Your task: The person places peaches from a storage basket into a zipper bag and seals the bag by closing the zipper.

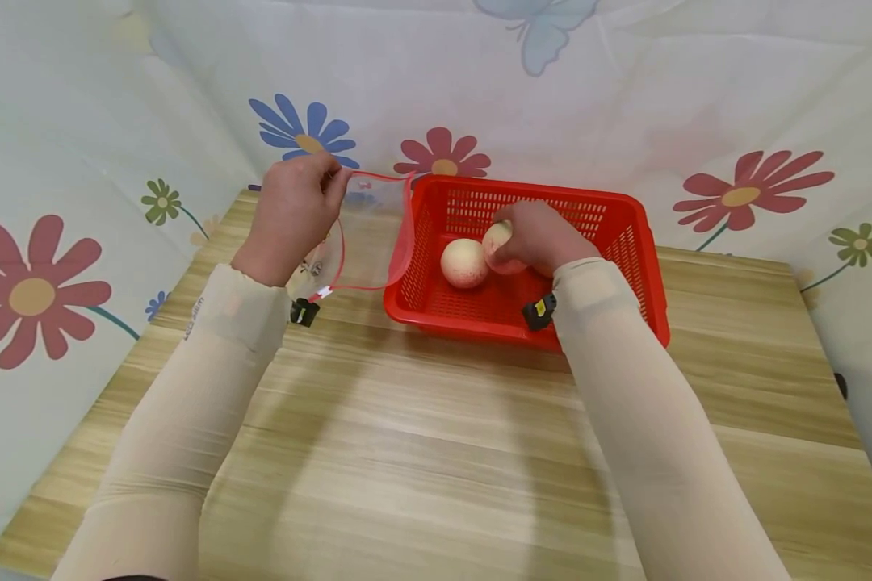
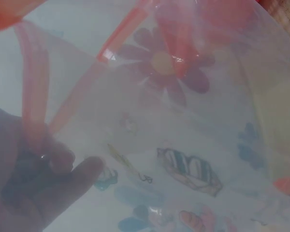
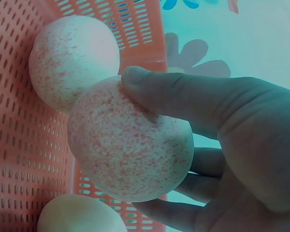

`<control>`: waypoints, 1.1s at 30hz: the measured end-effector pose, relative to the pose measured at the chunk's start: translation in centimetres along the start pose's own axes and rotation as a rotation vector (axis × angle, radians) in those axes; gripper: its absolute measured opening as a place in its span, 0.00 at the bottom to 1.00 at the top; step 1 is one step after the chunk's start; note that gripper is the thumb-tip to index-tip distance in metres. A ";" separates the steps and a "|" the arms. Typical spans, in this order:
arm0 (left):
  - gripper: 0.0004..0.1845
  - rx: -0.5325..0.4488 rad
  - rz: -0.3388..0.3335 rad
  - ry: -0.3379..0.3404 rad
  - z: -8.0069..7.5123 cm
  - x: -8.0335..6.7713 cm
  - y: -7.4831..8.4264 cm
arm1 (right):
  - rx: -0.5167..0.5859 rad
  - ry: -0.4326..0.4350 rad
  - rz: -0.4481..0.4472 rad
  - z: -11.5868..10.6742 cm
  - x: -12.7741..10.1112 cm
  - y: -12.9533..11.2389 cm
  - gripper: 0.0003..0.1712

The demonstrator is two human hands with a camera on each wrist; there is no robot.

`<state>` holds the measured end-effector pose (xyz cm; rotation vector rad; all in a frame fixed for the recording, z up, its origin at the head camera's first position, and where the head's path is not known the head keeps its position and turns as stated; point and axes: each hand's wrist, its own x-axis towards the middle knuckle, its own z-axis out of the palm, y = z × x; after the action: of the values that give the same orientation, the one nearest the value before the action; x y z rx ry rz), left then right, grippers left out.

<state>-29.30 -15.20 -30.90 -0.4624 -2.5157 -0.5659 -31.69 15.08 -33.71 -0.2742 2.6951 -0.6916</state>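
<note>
My left hand [image 1: 298,206] pinches the red-edged rim of a clear zipper bag [image 1: 371,230], whose mouth hangs open beside the basket. Through the plastic in the left wrist view, thumb and fingers [image 2: 89,169] meet at the red zip strip [image 2: 35,92]; small printed pictures show on the bag. Inside the red basket [image 1: 472,327], my right hand [image 1: 541,234] grips a pale, pink-speckled peach [image 3: 130,140], thumb on top and fingers beneath. A second peach [image 1: 464,263] lies just left of it. The right wrist view also shows a third, paler round fruit [image 3: 82,215], partly cut off.
The basket stands at the back of a wood-grain table [image 1: 421,452], close to a flower-printed cloth backdrop [image 1: 567,121]. A white zip slider [image 1: 323,292] hangs at the bag's near edge. Dark wrist cameras [image 1: 538,311] sit at both cuffs.
</note>
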 end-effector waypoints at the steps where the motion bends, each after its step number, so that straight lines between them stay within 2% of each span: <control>1: 0.17 0.000 -0.002 -0.001 0.0 0.0 0.0 | -0.008 0.005 -0.008 0.0 -0.1 -0.1 0.38; 13: 0.17 0.007 -0.016 -0.013 -0.1 0.1 0.1 | -0.023 0.053 -0.046 -0.1 -0.9 -1.1 0.44; 33: 0.18 0.009 -0.028 -0.017 -0.2 0.0 0.3 | -0.018 0.199 -0.212 0.7 -2.5 -2.7 0.40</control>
<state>-29.13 -15.02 -30.64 -0.4305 -2.5434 -0.5628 -28.83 13.12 -32.21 -0.5281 2.8893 -0.7935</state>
